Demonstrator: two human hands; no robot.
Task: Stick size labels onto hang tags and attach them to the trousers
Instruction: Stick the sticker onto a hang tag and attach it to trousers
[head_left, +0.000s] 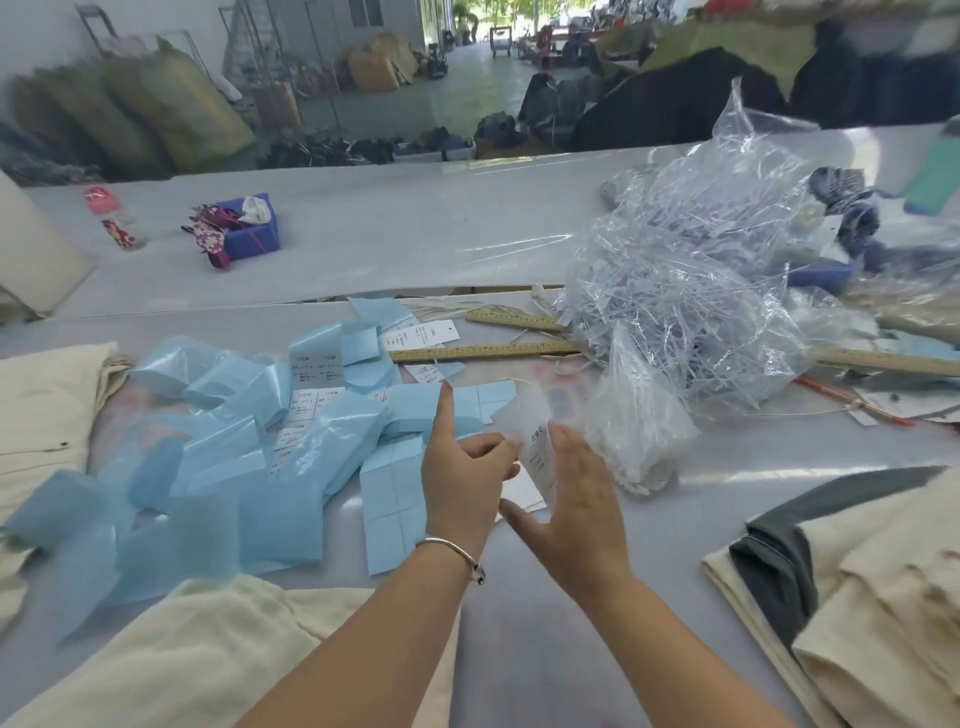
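Hang tag (537, 441), white and blurred, held upright above the grey table (545, 597) between both hands. Left hand (460, 470) pinches its left edge, index finger pointing up. Right hand (574, 512) spread wide, fingers against the tag's right side. Blue label backing strips (249, 467) heaped just left. Cream trousers (171, 660) at near edge. Clear plastic bag (691, 291) of fasteners beyond, right.
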